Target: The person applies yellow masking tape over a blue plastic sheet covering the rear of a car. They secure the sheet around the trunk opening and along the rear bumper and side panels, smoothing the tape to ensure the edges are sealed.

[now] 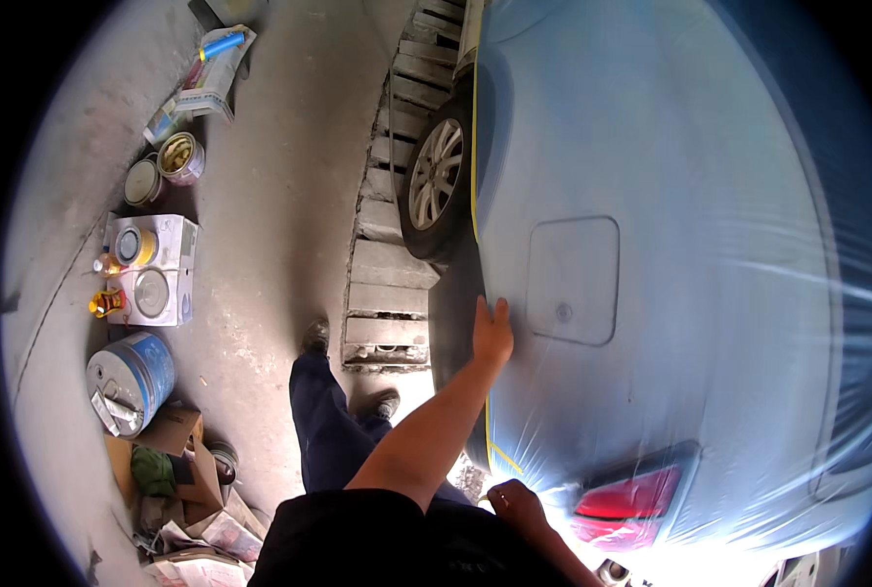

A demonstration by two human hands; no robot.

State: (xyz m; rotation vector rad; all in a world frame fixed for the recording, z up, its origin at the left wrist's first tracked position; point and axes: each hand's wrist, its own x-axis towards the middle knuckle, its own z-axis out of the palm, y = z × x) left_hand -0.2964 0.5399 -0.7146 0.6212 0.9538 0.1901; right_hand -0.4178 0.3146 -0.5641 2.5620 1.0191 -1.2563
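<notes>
A car body panel (670, 293) fills the right side, with thin bluish plastic film over it. Yellow tape (474, 176) runs along the film's edge above the wheel, and another strip shows near the bumper. My left hand (492, 331) reaches to that edge between the wheel and the fuel flap (573, 281), fingers extended against the surface. Lower down, near the red tail light (631, 504), my right hand (516, 501) is closed with curled fingers. Whatever it may hold is hidden.
A spoked wheel (437, 176) stands beside a slatted floor grate (387, 293). Along the left wall are a white box (177, 264) with cans on it, a large blue drum (152, 367), open buckets (181, 157) and a cardboard box (172, 430). My feet are on the concrete floor.
</notes>
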